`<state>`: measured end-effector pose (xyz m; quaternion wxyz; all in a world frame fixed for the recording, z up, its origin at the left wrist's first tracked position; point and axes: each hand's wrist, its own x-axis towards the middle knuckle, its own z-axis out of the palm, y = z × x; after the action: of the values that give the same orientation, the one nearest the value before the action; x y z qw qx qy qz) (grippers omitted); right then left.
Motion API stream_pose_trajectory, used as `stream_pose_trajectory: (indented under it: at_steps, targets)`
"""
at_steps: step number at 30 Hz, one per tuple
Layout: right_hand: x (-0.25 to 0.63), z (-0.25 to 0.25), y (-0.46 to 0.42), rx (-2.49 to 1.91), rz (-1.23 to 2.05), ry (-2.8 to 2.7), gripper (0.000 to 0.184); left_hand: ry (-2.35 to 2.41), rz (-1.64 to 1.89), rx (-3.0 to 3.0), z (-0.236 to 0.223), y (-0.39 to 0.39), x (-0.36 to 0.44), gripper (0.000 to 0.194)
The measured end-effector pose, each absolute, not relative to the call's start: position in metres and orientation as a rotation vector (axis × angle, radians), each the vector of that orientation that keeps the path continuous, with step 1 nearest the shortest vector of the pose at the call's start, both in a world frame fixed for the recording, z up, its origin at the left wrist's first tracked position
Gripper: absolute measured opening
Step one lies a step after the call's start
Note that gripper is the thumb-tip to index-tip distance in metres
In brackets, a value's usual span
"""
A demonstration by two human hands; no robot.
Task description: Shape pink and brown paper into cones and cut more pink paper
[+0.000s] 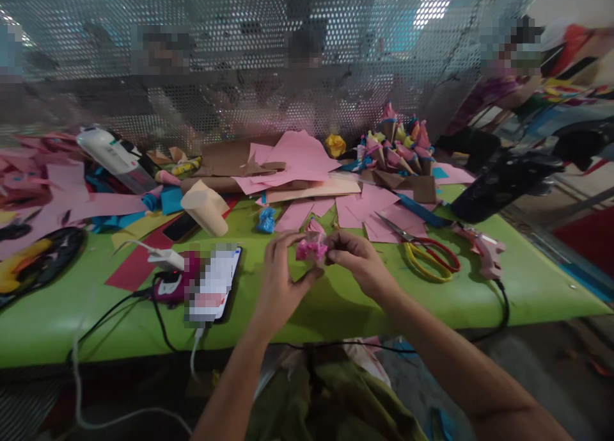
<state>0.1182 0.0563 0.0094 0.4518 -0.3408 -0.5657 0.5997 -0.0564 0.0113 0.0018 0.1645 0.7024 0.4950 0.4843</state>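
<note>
Between my two hands is a small pink paper flower [311, 249], held just above the green table. My left hand [286, 278] curls round its left side, thumb beneath and fingers at the top. At its right edge, the fingertips of my right hand [359, 262] pinch the flower; the exact grip is partly hidden. Behind the hands lie pink paper sheets [352, 210] and a crumpled blue paper piece [266, 219]. To the right rest scissors [429, 256] with red and yellow handles, and a pink glue gun [487, 252].
A phone [215, 284] and a power adapter [175, 281] with cables lie on the left of the green table [345, 326]. Several finished paper flowers [396, 146] cluster at the back right, near a yellow flower [335, 145]. A perforated metal panel [268, 102] stands behind; a person sits far right.
</note>
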Motion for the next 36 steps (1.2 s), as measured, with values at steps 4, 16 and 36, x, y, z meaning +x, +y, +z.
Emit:
stream_pose_trajectory:
  at_steps: [4, 16, 36]
  targets:
    - [0.118, 0.009, 0.056, -0.820, 1.497, -1.400, 0.010, 1.339, 1.207, 2.123, 0.004, 0.016, -0.060, 0.063]
    - [0.118, 0.007, 0.055, -0.839, 1.521, -1.375, 0.013, 1.429, 1.320, 1.968, -0.012, 0.024, -0.062, 0.037]
    - [0.119, 0.002, 0.053, -0.869, 0.942, -1.621, 0.010, 1.371, 1.392, 1.438, -0.007, 0.023, -0.054, 0.021]
